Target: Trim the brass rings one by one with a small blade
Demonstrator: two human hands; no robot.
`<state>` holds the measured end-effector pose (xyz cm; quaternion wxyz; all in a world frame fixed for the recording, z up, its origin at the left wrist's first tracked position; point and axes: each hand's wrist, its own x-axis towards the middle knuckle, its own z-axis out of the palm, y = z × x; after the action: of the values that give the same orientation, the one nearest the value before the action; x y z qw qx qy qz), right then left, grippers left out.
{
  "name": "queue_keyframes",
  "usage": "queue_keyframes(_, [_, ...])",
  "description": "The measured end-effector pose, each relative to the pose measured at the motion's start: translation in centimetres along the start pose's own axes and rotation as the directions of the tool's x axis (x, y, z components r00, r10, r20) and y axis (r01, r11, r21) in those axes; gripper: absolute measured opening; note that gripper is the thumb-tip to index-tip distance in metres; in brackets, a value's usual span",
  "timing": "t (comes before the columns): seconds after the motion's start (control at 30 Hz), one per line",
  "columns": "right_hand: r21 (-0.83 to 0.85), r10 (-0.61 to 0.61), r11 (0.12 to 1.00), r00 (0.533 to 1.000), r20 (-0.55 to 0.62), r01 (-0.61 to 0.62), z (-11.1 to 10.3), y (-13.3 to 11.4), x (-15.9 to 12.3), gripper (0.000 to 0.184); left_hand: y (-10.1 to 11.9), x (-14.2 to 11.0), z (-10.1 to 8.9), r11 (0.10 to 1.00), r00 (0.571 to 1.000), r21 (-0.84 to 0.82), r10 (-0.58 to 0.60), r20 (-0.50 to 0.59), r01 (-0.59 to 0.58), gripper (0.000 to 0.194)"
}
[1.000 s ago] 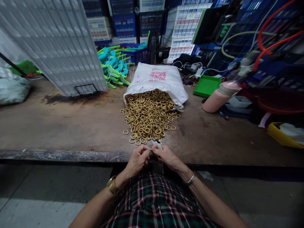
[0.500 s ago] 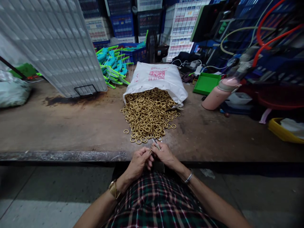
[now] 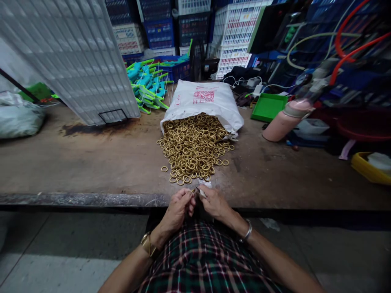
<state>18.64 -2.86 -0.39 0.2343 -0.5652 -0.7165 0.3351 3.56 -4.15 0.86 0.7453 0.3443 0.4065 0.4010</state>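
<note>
At the bench's front edge, my left hand (image 3: 181,205) pinches a brass-coloured ring (image 3: 193,191), only a sliver of which shows between thumb and finger. Close beside it, my right hand (image 3: 215,202) is closed around a small pointed tool (image 3: 201,193) with a pale handle and a dark tip; the fingers hide too much to tell its kind. The tip points toward the ring, and I cannot tell whether they touch. Just beyond both hands lies a heap of matching rings (image 3: 192,154), spilling from the mouth of a white woven sack (image 3: 186,99) with red print.
Left of the sack stand a ribbed translucent panel (image 3: 91,73) and a pile of teal and green plastic pieces (image 3: 149,83). To the right are a green tray (image 3: 269,107), a pink bottle (image 3: 282,122) and a yellow basin (image 3: 369,173). Stacked crates (image 3: 159,30) line the back.
My right hand has drawn slightly right, leaving a small gap between the hands. The tool's dark tip has turned toward the left hand. The whole view has shifted slightly.
</note>
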Motion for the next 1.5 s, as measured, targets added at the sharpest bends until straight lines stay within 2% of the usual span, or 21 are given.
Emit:
queue_keyframes(0.1, [-0.061,-0.021,0.998,0.997,0.073,0.026,0.2,-0.1,-0.3,0.014,-0.2,0.1,-0.2,0.999,1.0,0.05,0.014,-0.007,-0.013,0.031])
queue_keyframes(0.3, [-0.161,-0.036,0.986,0.993,0.11,0.054,0.6,0.2,-0.1,0.016,-0.4,0.2,-0.3,0.985,0.999,0.17,0.026,-0.024,-0.021,0.035])
queue_keyframes(0.57, [-0.284,-0.018,0.955,0.974,0.225,0.083,-0.3,-0.6,0.2,0.019,0.1,-0.2,-0.2,0.955,0.998,0.294,0.048,-0.042,-0.033,0.038])
queue_keyframes(0.63, [-0.348,0.019,0.936,0.976,0.215,0.058,-0.4,-0.7,0.6,0.02,0.5,-0.8,0.0,0.947,0.998,0.316,0.066,-0.006,-0.06,0.038])
queue_keyframes(0.73, [-0.435,0.071,0.901,0.983,0.166,0.008,-0.4,-0.6,1.2,0.022,1.4,-1.8,0.4,0.942,0.991,0.318,0.08,0.106,-0.11,0.036])
queue_keyframes(0.83, [-0.436,0.064,0.9,0.992,0.111,-0.009,0.1,-0.7,2.0,0.022,1.8,-2.0,0.3,0.979,0.99,0.193,0.041,0.132,-0.066,0.034])
queue_keyframes(0.93, [-0.395,0.008,0.919,1.0,0.001,-0.006,0.8,-1.1,2.9,0.021,1.3,-1.3,-0.4,0.999,1.0,-0.048,0.01,0.005,-0.01,0.032])
queue_keyframes(1.0, [-0.388,-0.018,0.922,0.998,-0.054,-0.005,1.2,-1.5,3.5,0.02,1.0,-1.0,-1.1,0.983,0.995,-0.183,-0.002,-0.1,-0.016,0.029])
queue_keyframes(1.1, [-0.435,-0.019,0.9,0.999,-0.037,0.001,1.8,-2.0,4.2,0.023,1.0,-0.8,-1.8,0.958,0.986,-0.283,-0.005,-0.166,-0.043,0.024])
queue_keyframes(1.17, [-0.485,0.005,0.874,1.0,-0.004,-0.006,2.0,-2.1,4.4,0.021,1.1,-0.8,-2.1,0.936,0.986,-0.351,-0.039,-0.16,-0.02,0.021])
queue_keyframes(1.27, [-0.533,0.037,0.846,0.999,0.013,-0.024,2.3,-2.2,4.5,0.022,1.2,-0.6,-2.5,0.879,0.984,-0.471,-0.143,-0.11,0.075,0.024])
queue_keyframes(1.37, [-0.55,0.064,0.834,0.998,0.017,-0.044,2.4,-2.2,4.5,0.024,1.1,-0.2,-2.7,0.838,0.98,-0.53,-0.191,-0.063,0.13,0.013])
queue_keyframes(1.5, [-0.52,0.063,0.853,0.998,0.002,-0.052,2.1,-2.0,4.6,0.024,1.0,0.3,-2.6,0.838,0.969,-0.529,-0.222,-0.109,0.132,0.014])
